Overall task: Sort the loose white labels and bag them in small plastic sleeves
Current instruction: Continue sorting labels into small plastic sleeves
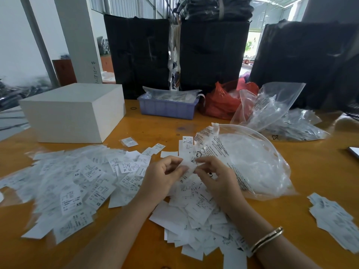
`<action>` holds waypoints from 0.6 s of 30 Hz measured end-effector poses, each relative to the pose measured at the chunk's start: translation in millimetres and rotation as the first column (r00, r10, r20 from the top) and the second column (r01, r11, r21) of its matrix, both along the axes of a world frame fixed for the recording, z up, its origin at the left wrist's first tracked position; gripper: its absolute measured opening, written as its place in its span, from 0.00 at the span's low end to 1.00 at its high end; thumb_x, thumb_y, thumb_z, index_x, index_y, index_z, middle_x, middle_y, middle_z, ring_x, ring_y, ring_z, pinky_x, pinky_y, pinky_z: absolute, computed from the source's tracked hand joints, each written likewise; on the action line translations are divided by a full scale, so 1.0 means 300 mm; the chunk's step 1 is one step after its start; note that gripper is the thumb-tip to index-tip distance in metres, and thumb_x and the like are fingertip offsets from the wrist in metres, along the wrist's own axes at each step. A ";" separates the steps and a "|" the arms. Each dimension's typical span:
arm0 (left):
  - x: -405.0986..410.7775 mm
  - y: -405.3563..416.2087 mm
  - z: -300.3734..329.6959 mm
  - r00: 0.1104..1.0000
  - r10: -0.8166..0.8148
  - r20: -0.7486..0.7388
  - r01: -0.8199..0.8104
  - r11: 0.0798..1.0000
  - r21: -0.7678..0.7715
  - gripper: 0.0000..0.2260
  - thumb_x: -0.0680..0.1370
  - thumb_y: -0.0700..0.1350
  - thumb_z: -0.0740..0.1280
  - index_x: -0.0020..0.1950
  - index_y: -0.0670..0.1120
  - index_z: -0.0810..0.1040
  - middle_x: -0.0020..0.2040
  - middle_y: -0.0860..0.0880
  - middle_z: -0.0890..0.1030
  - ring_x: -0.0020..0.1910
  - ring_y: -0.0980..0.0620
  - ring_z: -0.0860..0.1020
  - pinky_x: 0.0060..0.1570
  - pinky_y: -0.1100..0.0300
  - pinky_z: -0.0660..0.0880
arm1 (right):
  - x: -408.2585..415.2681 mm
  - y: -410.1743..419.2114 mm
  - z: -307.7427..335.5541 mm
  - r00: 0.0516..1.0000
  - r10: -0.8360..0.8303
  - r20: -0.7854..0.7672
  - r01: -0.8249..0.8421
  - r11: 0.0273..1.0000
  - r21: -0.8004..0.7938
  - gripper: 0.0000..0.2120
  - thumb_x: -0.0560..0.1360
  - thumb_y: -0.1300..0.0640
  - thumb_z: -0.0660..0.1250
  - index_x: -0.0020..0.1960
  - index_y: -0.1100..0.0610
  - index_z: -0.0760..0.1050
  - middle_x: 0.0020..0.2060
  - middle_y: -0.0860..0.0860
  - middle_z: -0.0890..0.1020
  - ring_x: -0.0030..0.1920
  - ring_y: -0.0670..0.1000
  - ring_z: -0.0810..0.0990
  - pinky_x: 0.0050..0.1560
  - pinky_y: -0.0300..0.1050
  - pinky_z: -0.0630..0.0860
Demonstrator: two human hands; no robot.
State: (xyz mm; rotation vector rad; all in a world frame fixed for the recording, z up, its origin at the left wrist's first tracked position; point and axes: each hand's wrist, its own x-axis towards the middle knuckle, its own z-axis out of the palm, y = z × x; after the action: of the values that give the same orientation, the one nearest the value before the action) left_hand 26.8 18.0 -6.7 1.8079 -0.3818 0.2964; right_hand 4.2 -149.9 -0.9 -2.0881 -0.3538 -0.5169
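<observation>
Loose white labels (77,183) printed with sizes such as XS, S and XL lie spread over the orange table (310,175), with a second heap (196,216) under my wrists. My left hand (161,177) and my right hand (217,175) meet above that heap, and their fingertips pinch a small white label (189,165) between them. A short stack of XL labels (186,147) lies just beyond my fingers. To the right a large clear plastic bag (250,162) holds small plastic sleeves.
A white box (73,111) stands at the back left. Behind are a lilac tray (168,107) of bagged labels, a red plastic bag (221,101) and clear bags (275,105). Another bundle of labels (334,218) lies at the right edge. Black bales (211,53) wall the far side.
</observation>
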 end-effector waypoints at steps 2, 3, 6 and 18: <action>-0.004 -0.002 0.002 1.000 -0.020 0.006 0.020 1.000 0.009 0.06 0.73 0.47 0.71 0.49 0.54 0.80 0.41 0.60 0.84 0.43 0.64 0.81 0.41 0.73 0.75 | -0.001 -0.002 -0.002 1.000 0.008 0.028 -0.006 0.999 -0.053 0.13 0.74 0.59 0.70 0.48 0.41 0.75 0.39 0.38 0.81 0.44 0.35 0.78 0.43 0.26 0.72; -0.007 -0.002 0.004 0.999 -0.030 0.009 0.030 0.999 0.011 0.05 0.73 0.47 0.71 0.48 0.56 0.80 0.41 0.61 0.84 0.42 0.63 0.81 0.40 0.73 0.74 | -0.001 0.000 -0.001 0.999 0.013 0.035 -0.010 0.997 -0.080 0.11 0.74 0.59 0.70 0.47 0.42 0.76 0.39 0.38 0.81 0.43 0.36 0.79 0.44 0.27 0.73; -0.012 0.000 0.004 0.999 -0.035 0.012 0.035 0.999 0.005 0.06 0.75 0.44 0.70 0.46 0.56 0.80 0.40 0.62 0.84 0.42 0.64 0.81 0.38 0.74 0.74 | 0.001 0.007 0.000 0.999 0.018 0.046 -0.011 0.989 -0.146 0.09 0.73 0.59 0.70 0.49 0.46 0.79 0.38 0.36 0.80 0.43 0.36 0.79 0.45 0.29 0.73; -0.008 0.005 0.013 0.996 0.089 0.009 -0.089 0.996 0.000 0.05 0.76 0.45 0.69 0.44 0.57 0.80 0.39 0.61 0.83 0.41 0.64 0.79 0.36 0.75 0.73 | 0.007 -0.015 -0.001 0.985 0.128 0.120 -0.083 0.940 -0.330 0.14 0.77 0.59 0.63 0.57 0.45 0.79 0.51 0.38 0.77 0.54 0.43 0.73 0.56 0.41 0.66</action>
State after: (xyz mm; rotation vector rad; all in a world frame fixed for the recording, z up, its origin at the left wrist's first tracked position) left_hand 24.4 19.4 -2.9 1.8277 -0.3083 0.3663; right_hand 6.4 -154.3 -1.3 -2.3382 -0.6681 -0.5724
